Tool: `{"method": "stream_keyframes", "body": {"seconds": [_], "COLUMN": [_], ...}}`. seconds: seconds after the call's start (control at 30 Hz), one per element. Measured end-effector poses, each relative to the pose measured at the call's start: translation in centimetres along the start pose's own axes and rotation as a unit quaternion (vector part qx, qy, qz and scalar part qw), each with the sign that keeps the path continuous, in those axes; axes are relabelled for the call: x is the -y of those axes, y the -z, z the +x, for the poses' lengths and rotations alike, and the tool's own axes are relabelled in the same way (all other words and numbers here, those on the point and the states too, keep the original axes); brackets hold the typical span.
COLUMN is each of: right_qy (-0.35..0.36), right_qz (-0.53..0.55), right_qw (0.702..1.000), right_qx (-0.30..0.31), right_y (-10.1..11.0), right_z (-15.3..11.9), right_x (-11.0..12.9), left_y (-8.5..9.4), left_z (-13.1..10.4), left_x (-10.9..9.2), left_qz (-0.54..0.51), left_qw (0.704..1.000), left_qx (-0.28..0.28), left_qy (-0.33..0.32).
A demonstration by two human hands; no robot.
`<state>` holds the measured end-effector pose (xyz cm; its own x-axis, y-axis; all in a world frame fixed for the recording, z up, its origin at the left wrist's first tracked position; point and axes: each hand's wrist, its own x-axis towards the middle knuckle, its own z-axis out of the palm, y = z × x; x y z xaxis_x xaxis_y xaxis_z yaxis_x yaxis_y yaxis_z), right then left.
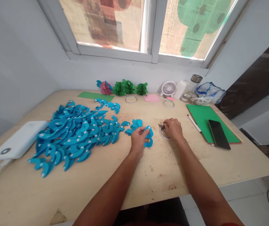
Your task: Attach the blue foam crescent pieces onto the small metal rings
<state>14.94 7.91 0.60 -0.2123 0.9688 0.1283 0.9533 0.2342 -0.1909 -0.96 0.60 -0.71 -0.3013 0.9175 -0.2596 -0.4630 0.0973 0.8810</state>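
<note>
My left hand (138, 137) grips a blue cut-out paper piece (149, 138) with small white tape squares, just above the wooden table (148, 175). My right hand (172, 128) rests on a white tape roll (163, 134) and pinches a small dark object at its fingertips; what it is I cannot tell. A small stack of blue pieces (134, 125) lies just beyond my left hand. A large heap of the same blue cut-outs (75, 133) spreads over the table's left half.
A white box (19, 139) sits far left. Green board (210, 121) with a black phone (218, 134) and a pen (194, 123) lies right. Along the wall: green paper flowers (129, 88), a pink one (105, 88), small fan (168, 88), bottle (191, 88), tape rings (131, 99).
</note>
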Motion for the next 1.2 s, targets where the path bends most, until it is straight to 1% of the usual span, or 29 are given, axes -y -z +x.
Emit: {"method": "stream_keyframes", "body": {"seconds": [0.13,0.37,0.53,0.77,0.97,1.2], "right_qy": [-0.009,-0.034,-0.069,-0.106,-0.096,-0.082], "right_qz": [0.009,0.034,0.089,0.160,0.217,0.254], "right_qw": [1.000,0.999,0.993,0.981,0.971,0.963], "right_qx": [0.002,0.015,0.023,0.017,-0.001,-0.030], "right_y": [-0.2,-0.5,-0.9,-1.0,-0.2,0.7], "right_z": [0.0,0.1,0.4,0.6,0.2,-0.1], "right_x": [0.0,0.0,0.0,0.0,0.2,0.7], "left_y": [-0.1,-0.2,-0.3,-0.3,-0.2,-0.3], "left_z": [-0.1,-0.2,-0.4,-0.6,-0.4,-0.3], "left_x": [-0.1,0.2,0.0,0.0,0.2,0.1], "left_qz": [0.007,0.068,0.079,0.099,0.102,0.087], "left_qw": [1.000,0.997,0.996,0.992,0.992,0.994], "left_qx": [0.003,0.023,0.024,0.028,0.043,0.039], "left_qy": [-0.007,-0.032,-0.044,-0.074,-0.062,-0.049]}}
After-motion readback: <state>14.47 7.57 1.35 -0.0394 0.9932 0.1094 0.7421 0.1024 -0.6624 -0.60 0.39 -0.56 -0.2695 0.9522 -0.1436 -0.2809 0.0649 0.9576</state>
